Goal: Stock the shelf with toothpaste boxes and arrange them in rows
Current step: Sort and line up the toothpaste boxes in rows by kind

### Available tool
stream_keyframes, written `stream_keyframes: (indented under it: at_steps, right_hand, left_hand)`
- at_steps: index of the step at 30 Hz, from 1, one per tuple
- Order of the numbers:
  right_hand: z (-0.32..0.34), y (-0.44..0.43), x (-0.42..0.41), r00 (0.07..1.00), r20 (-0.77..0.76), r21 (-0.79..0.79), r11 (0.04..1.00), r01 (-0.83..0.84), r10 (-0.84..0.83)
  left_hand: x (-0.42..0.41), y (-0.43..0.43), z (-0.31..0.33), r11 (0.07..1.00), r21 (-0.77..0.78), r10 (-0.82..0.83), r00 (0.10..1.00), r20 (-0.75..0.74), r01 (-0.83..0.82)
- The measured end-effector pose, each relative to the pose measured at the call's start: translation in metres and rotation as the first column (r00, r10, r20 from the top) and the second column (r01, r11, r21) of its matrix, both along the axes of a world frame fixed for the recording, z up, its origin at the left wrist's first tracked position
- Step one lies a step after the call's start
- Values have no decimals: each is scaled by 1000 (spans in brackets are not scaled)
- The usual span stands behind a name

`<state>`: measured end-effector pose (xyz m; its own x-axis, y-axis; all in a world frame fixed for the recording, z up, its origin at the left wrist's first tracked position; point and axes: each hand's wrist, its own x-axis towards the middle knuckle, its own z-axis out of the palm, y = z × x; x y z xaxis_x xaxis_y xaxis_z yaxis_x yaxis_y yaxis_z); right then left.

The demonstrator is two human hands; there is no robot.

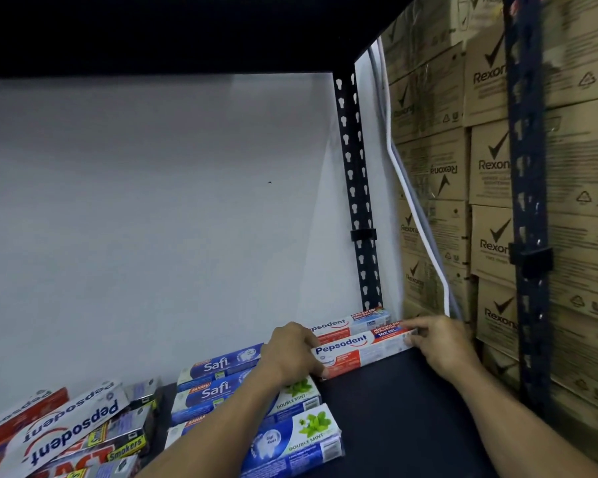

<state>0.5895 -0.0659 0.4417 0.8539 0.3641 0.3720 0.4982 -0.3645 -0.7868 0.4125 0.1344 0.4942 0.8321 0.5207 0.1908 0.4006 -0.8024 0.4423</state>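
step: seating front Pepsodent box just before back Pepsodent box, far right on shelf | grip: left hand curled over its left end, right hand pinching right end | next: probably square it flush, release, reach loose pile near left

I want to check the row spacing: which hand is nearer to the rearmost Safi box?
Left. The left hand grips the front Pepsodent box at its left end, right beside the rearmost Safi box. The right hand holds that box's opposite end, farther away.
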Motion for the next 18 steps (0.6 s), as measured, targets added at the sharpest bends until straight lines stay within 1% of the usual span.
stream_keyframes:
  at_steps: [6, 18]
  right_hand:
    - [-3, 1, 2, 1000, -11, 17, 1000, -7, 7]
    - [-3, 0, 1, 999, -14, 11, 999, -30, 31]
  left_hand:
    - [-2, 6, 0, 998, -44, -34, 999, -10, 34]
    - [-3, 4, -1, 997, -72, -30, 1000, -2, 29]
